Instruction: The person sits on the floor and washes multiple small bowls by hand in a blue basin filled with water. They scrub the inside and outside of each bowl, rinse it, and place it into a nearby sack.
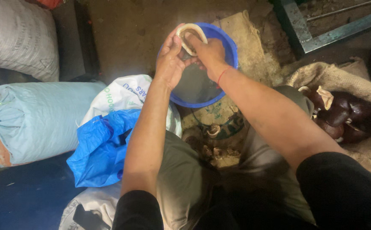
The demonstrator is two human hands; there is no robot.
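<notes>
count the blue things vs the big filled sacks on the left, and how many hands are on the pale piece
blue things: 2, the blue basin and the blue plastic bag
big filled sacks: 2, the white woven sack and the pale blue sack
hands on the pale curved piece: 2, left hand and right hand
total: 6

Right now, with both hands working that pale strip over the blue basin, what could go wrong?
1. The pale curved strip is pinched only at the fingertips of the left hand and right hand; it could slip into the blue basin.
2. Peel scraps lie between the knees, so more bits may fall there and miss the basin.
3. The light is dim, so a finger could get nicked or pinched.
</notes>
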